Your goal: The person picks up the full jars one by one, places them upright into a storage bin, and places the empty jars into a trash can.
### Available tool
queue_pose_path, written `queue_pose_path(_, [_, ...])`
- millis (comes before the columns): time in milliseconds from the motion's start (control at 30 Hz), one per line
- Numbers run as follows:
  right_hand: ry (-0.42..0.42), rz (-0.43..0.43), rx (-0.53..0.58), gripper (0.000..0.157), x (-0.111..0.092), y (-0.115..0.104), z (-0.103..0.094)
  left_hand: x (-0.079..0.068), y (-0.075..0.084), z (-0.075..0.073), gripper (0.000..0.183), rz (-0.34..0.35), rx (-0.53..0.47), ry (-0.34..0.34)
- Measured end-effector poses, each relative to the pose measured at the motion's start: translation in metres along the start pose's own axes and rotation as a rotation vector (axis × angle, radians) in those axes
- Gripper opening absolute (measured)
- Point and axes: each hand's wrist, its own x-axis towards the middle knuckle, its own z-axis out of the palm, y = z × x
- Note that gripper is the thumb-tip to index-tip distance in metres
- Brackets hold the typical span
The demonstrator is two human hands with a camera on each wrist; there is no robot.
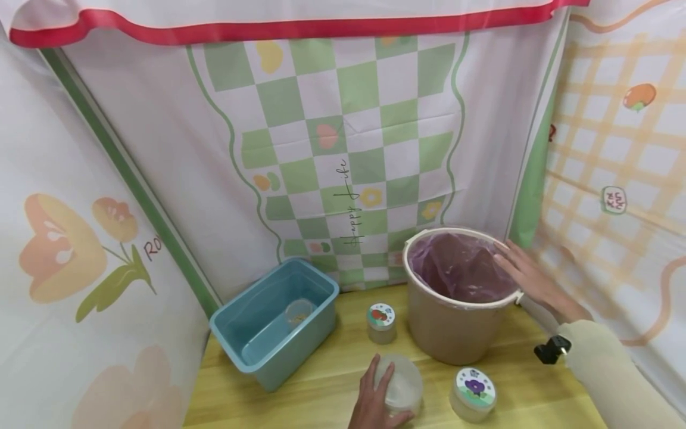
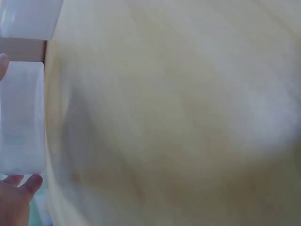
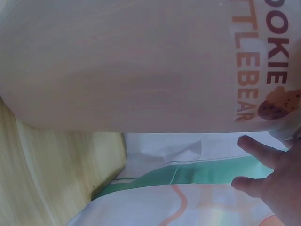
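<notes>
Left hand [image 1: 372, 400]'s grip holds the plain jar [image 1: 404, 386] toward the desk [image 1: 327, 402]'s near edge; smooth walls might slip. Right hand [image 1: 529, 279], grip wide at the bucket [image 1: 450, 332]'s rim, might tip it by pushing.

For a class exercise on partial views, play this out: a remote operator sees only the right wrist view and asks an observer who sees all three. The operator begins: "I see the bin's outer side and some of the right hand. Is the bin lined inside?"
Observer: Yes, the head view shows a purple plastic bag lining the bin.
Operator: What is the left hand doing?
Observer: It grips a round, translucent container.
Operator: Does another open-topped vessel stand nearby?
Observer: Yes, a blue basin stands to the left of the bin.
</notes>
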Motion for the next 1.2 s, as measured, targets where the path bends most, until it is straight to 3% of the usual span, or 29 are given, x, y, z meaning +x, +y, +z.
queue_pose_path(167, [-0.004,0.001,-0.017,0.064,0.0,0.0,0.0,0.006,-0.003,-0.016,0.108,0.01,-0.016,-0.027])
queue_pose_path(333, [-0.021,0.016,-0.018,0.063,-0.002,0.0,-0.002,0.019,-0.002,-0.042,0.104,-0.063,-0.084,-0.129])
queue_pose_path(433, [-0.038,0.018,-0.044,0.063,-0.001,-0.001,-0.003,0.033,-0.001,-0.063,0.103,-0.091,-0.097,-0.155])
queue_pose_path(733, [-0.105,0.037,-0.105,0.065,0.0,-0.007,-0.008,0.082,0.002,-0.127,0.098,-0.077,-0.109,-0.126])
queue_pose_path(933, [-0.119,0.059,-0.164,0.066,-0.001,-0.012,-0.009,0.118,0.008,-0.167,0.097,0.007,-0.103,-0.075])
queue_pose_path(1200, [-0.096,0.066,-0.218,0.065,-0.003,-0.014,-0.01,0.165,0.025,-0.202,0.095,0.083,-0.112,-0.023])
